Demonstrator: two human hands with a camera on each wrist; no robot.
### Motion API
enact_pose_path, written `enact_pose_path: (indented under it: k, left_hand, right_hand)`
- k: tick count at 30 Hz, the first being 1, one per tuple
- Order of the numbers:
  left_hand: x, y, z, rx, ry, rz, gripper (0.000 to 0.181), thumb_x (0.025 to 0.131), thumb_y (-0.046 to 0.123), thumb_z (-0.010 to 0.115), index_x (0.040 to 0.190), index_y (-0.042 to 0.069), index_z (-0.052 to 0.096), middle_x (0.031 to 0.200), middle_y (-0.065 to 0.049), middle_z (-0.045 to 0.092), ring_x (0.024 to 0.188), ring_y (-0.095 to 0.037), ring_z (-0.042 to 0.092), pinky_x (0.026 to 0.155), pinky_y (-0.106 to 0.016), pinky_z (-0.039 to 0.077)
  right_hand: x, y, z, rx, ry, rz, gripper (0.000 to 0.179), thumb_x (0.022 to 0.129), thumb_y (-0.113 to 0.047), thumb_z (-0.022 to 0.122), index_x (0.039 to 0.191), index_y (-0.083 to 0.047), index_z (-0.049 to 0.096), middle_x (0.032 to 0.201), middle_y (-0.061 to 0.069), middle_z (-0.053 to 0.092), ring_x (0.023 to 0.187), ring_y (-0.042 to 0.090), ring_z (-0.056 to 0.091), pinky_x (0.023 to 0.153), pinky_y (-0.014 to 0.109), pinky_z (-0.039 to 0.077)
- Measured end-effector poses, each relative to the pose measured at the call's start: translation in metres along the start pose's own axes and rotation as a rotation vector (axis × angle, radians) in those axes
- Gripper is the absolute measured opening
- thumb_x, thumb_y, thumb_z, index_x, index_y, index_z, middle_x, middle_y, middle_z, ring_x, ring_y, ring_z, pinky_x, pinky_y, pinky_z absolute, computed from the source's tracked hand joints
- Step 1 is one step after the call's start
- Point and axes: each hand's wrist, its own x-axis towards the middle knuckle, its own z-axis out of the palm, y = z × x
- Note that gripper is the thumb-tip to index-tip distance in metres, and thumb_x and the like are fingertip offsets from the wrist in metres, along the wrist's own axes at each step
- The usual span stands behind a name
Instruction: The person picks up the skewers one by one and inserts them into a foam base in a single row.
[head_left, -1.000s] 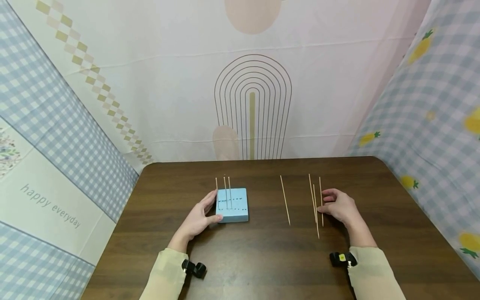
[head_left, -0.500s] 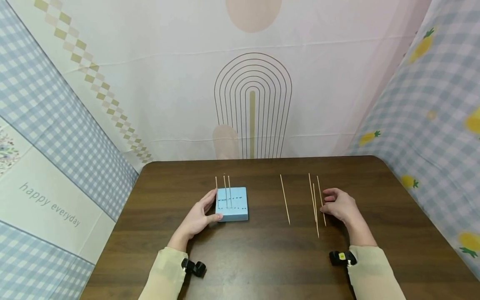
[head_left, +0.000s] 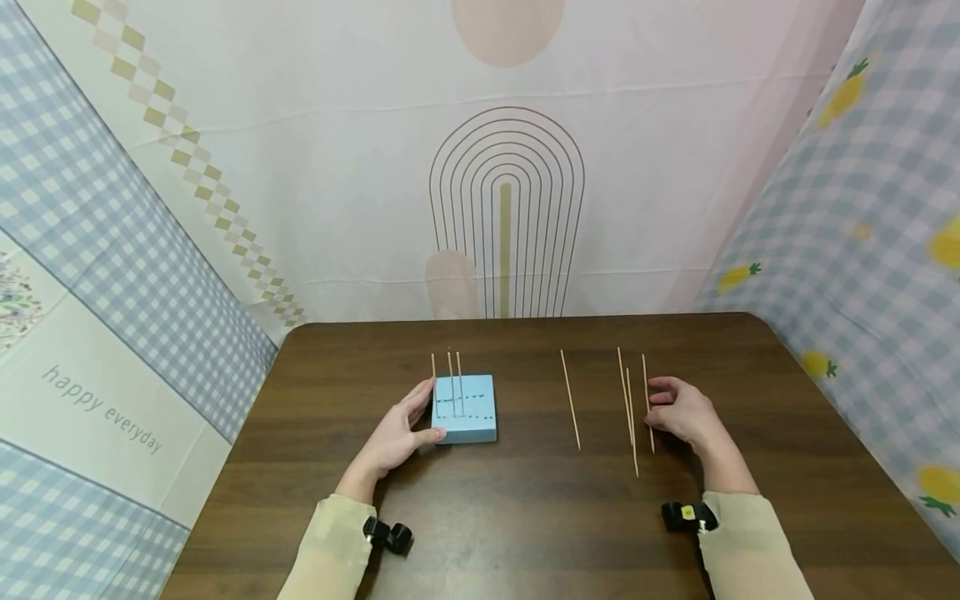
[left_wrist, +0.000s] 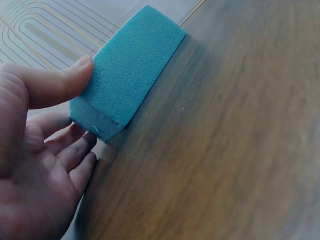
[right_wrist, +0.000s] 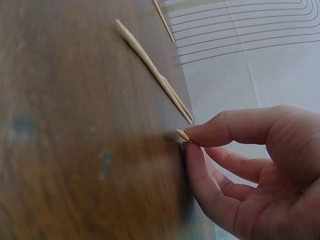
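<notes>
A light blue foam block [head_left: 474,434] with rows of small holes in its top sits on the table left of centre. Three thin wooden skewers [head_left: 461,375] stand upright in its left part. My left hand [head_left: 392,436] grips the block's left side, thumb at the front corner; in the left wrist view the thumb presses the block's blue side [left_wrist: 132,65]. Over on the right, my right hand [head_left: 684,412] pinches another skewer [head_left: 645,375] between thumb and index finger. The right wrist view shows its pointed tip [right_wrist: 183,135] poking out from the fingertips, close over the table.
Two skewers [head_left: 627,402] lie close together just left of my right hand. Another single skewer [head_left: 570,400] lies between them and the block. The brown wooden table [head_left: 510,517] ends at a patterned white cloth [head_left: 360,208] behind.
My right hand has shifted slightly right, and the skewer it pinches has moved away from the two lying beside it. The left hand and block have stayed in place.
</notes>
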Motion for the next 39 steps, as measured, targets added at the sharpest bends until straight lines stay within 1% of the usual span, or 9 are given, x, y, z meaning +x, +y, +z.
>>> enact_pose_path:
  k: [6,12,18,22,26,29,32,35,39]
  left_hand:
    - [0.0,0.0011,0.0001,-0.001,-0.005,0.003,0.09,0.097,0.009,0.08,0.17,0.005,0.027,0.177,-0.019,0.014,0.162,-0.036,0.019,0.128,-0.056,0.022]
    - [-0.0007,0.0008,0.0001,-0.008,-0.005,0.003,0.09,0.097,0.009,0.08,0.17,0.005,0.027,0.177,-0.019,0.014,0.162,-0.036,0.018,0.128,-0.056,0.021]
    - [-0.0004,-0.0003,-0.0003,-0.006,-0.006,0.002,0.09,0.097,0.009,0.08,0.17,0.005,0.027,0.177,-0.019,0.014,0.162,-0.036,0.018,0.128,-0.056,0.021]
    - [-0.0002,0.0003,-0.0004,-0.002,-0.01,0.0,0.091,0.097,0.01,0.08,0.17,0.006,0.026,0.177,-0.019,0.014,0.162,-0.036,0.018,0.128,-0.056,0.021]
    - [0.0004,0.0,0.0,-0.006,-0.008,0.009,0.09,0.097,0.009,0.08,0.17,0.004,0.027,0.177,-0.02,0.014,0.162,-0.036,0.018,0.128,-0.056,0.021]
    - [0.0009,-0.0008,0.0002,-0.008,-0.006,0.017,0.09,0.097,0.008,0.08,0.169,0.003,0.027,0.176,-0.021,0.015,0.162,-0.037,0.019,0.128,-0.056,0.021]
    - [0.0008,-0.0009,0.0,-0.006,-0.006,0.017,0.09,0.097,0.008,0.08,0.169,0.003,0.027,0.176,-0.021,0.015,0.161,-0.037,0.019,0.128,-0.056,0.022]
    - [0.0008,-0.0002,-0.0002,-0.007,-0.008,0.014,0.089,0.098,0.008,0.08,0.169,0.003,0.027,0.177,-0.021,0.015,0.161,-0.037,0.019,0.128,-0.056,0.022]
    - [0.0011,0.0005,-0.0003,-0.012,-0.01,0.012,0.089,0.098,0.008,0.08,0.169,0.003,0.027,0.177,-0.021,0.015,0.162,-0.037,0.019,0.128,-0.056,0.021]
  right_hand:
    - [-0.0014,-0.0003,-0.0001,0.004,-0.006,-0.01,0.077,0.089,0.007,0.072,0.158,0.009,0.039,0.14,0.036,0.055,0.108,0.034,0.069,0.08,0.035,0.063]
    - [-0.0013,0.0002,-0.001,0.003,-0.017,-0.015,0.078,0.09,0.006,0.072,0.16,0.008,0.038,0.142,0.036,0.054,0.111,0.035,0.069,0.081,0.036,0.063]
    - [-0.0007,0.0009,-0.0024,0.012,-0.033,-0.02,0.08,0.091,0.006,0.071,0.162,0.008,0.033,0.145,0.037,0.052,0.113,0.036,0.068,0.081,0.034,0.062]
    - [-0.0007,0.0008,-0.0042,0.023,-0.047,-0.018,0.081,0.092,0.005,0.069,0.162,0.01,0.031,0.147,0.038,0.05,0.113,0.034,0.068,0.081,0.032,0.062]
    - [0.0,0.0009,-0.0057,0.024,-0.051,-0.016,0.077,0.093,0.005,0.067,0.16,0.014,0.031,0.142,0.038,0.054,0.108,0.029,0.069,0.082,0.032,0.062]
    - [0.0007,0.0013,-0.0061,0.023,-0.044,-0.009,0.072,0.095,0.004,0.065,0.158,0.017,0.033,0.136,0.036,0.058,0.104,0.025,0.069,0.082,0.033,0.062]
    - [0.0012,0.0018,-0.0064,0.031,-0.037,0.002,0.068,0.099,0.001,0.063,0.158,0.016,0.032,0.132,0.033,0.062,0.103,0.023,0.07,0.083,0.032,0.062]
    - [0.0015,0.0023,-0.0071,0.058,-0.044,-0.005,0.067,0.104,-0.001,0.059,0.16,0.016,0.028,0.132,0.033,0.062,0.105,0.024,0.07,0.084,0.034,0.062]
    - [0.0007,0.0006,-0.0073,0.125,-0.063,-0.026,0.067,0.107,-0.002,0.057,0.162,0.014,0.024,0.135,0.035,0.059,0.104,0.022,0.069,0.083,0.033,0.063]
